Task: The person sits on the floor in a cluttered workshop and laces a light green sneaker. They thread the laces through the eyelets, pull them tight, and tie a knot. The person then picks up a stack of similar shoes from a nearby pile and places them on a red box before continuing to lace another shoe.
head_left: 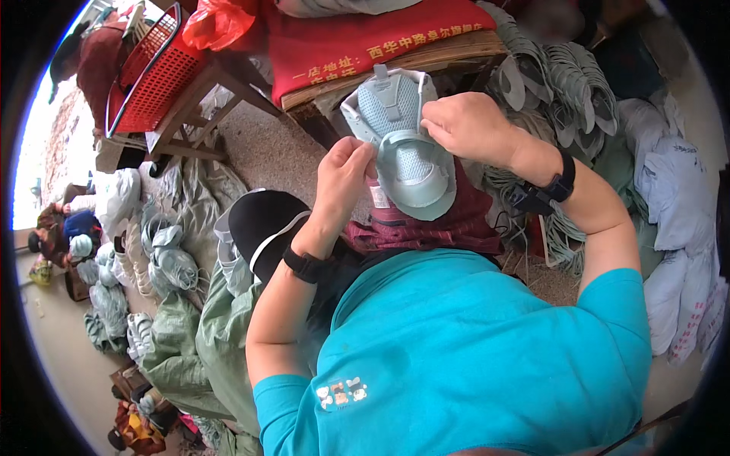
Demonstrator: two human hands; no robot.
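Observation:
A light blue-grey shoe upper [413, 173] with mesh panels rests over my lap, its toe end toward me and its tongue and collar pointing away. My left hand [346, 167] is closed in a pinch at its left edge, thumb against the bent fingers. On the opposite edge, a bit farther off, my right hand [470, 128] also pinches, with its knuckles up. Whether a thin thread lies in either set of fingertips is too small to tell. Maroon cloth [426, 228] lies beneath the upper, across my legs.
Just ahead stands a wooden bench [395, 72] draped with a red cloth [350, 45]. A red plastic basket [148, 76] sits on a stool at far left. Bundled shoe uppers [582, 87] and white sacks [673, 197] crowd the right; green sacks [179, 342] lie left. People work beyond.

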